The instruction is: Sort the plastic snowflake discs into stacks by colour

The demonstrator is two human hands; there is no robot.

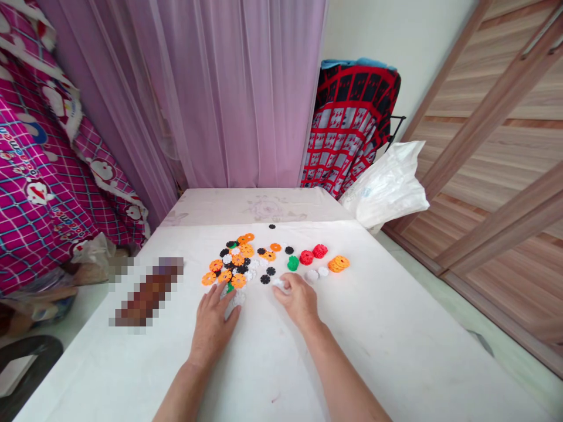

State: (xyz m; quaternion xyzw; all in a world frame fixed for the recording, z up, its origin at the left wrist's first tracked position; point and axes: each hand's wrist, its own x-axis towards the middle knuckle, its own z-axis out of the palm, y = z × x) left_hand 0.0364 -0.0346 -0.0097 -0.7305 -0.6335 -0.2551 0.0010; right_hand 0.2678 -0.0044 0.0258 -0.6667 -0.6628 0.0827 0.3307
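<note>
Notched plastic discs in orange, black, white and green lie in a loose pile [237, 259] on the white-covered table. My left hand [214, 319] rests at the near edge of this pile, fingers spread, touching the discs there. My right hand [299, 299] pinches a white disc [278, 283] between thumb and fingers, just right of the pile. Beyond it sit red discs [307, 257], a green stack [292, 263] and an orange stack [338, 264]. Two small groups of white discs [312, 275] are close to my right knuckles. Several black discs [265, 279] lie between my hands.
A blurred-out item [147, 296] lies at the table's left. Behind the far edge hangs a purple curtain [246, 94]. A white plastic bag [387, 184] stands by the right far corner, near a wooden wardrobe [497, 135]. Pink patterned cloth [57, 152] hangs at left.
</note>
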